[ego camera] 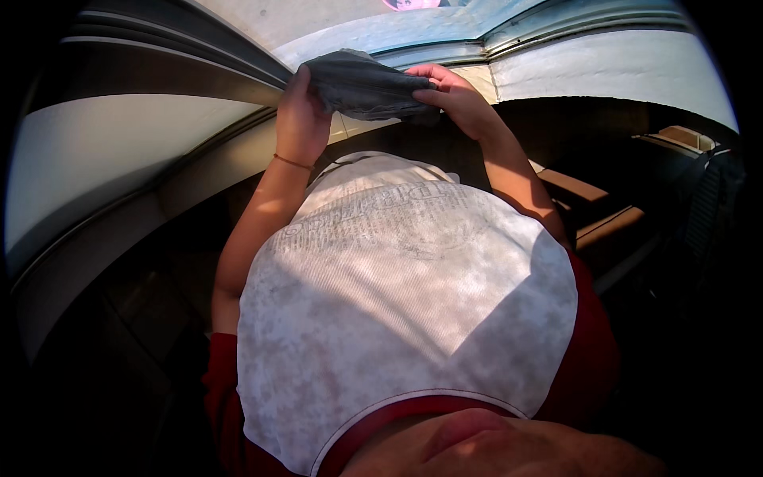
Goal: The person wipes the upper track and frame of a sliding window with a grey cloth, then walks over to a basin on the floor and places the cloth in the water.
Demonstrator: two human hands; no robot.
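A dark grey cloth, folded and crumpled, is stretched between my two hands in front of the window. My left hand grips its left end, with the thumb on top. At its right end, my right hand pinches the edge between thumb and fingers. Just beyond the cloth runs the metal track of a sliding window. The cloth covers part of that track, and I cannot tell whether it touches it.
On the left stands a dark window frame above a pale wall. A white panel is on the right. Outside lies a pink basin. Brown box-like objects sit in shadow at right.
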